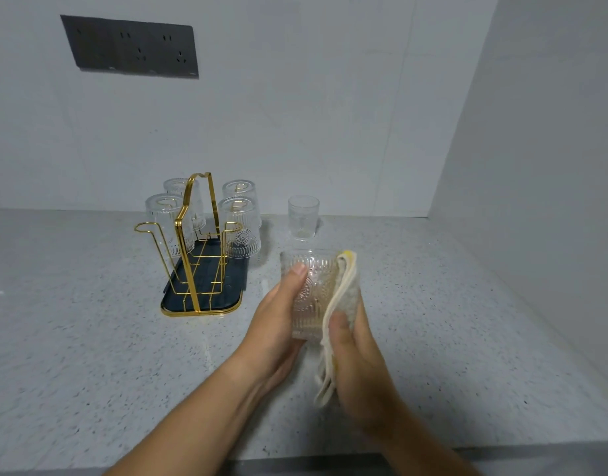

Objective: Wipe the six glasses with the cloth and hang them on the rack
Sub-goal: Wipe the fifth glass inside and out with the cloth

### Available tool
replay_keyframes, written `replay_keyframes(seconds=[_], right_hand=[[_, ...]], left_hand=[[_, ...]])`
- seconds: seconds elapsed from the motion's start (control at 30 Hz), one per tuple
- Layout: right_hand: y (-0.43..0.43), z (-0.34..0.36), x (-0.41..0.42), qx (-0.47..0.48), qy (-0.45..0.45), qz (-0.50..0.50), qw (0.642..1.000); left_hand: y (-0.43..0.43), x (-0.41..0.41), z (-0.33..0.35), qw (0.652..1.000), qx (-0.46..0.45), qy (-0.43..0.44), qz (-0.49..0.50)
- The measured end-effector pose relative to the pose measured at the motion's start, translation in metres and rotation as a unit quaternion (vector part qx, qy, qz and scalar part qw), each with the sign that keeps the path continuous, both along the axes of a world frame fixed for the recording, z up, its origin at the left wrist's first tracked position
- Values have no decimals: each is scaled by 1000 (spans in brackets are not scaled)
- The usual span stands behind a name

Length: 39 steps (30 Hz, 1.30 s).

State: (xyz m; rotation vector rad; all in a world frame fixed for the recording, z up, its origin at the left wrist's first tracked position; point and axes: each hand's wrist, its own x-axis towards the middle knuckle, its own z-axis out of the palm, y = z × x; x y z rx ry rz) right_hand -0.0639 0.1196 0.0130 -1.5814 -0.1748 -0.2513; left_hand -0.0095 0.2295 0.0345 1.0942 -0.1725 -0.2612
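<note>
Two grips close on one ribbed glass [309, 297] in the lower middle of the frame. The left grip [278, 314] curls round its bare side, and the right grip [359, 359] clamps the cream cloth [350, 286] against the other. This glass is held roughly upright, mouth upward, above the counter [89, 338]. The gold rack [184, 235] lies up-left of it, nearer the left grip. Four glasses [241, 231] hang there mouth down, and a bare hook [143, 228] shows at front left, so the held glass likely needs inverting first. Another glass [303, 218] stands upright just right of the rack. Speckled grey stone meets pale walls at a corner, with a dark socket panel [131, 46] at upper left.
</note>
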Motion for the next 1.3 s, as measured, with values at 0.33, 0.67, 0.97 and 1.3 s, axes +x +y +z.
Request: replay_keyframes(seconds=[0.33, 0.67, 0.97, 1.3], right_hand=[[6, 1, -1, -61, -37, -49, 996], [-10, 45, 6, 22, 23, -13, 999], [0, 2, -6, -33, -26, -42, 998], [-34, 29, 14, 66, 90, -67, 992]], left_hand=[[-12, -21, -1, 973, 157, -70, 152], [-13, -14, 13, 995, -97, 30, -17], [-11, -13, 9, 974, 176, -95, 107], [-23, -19, 0, 998, 50, -39, -3]])
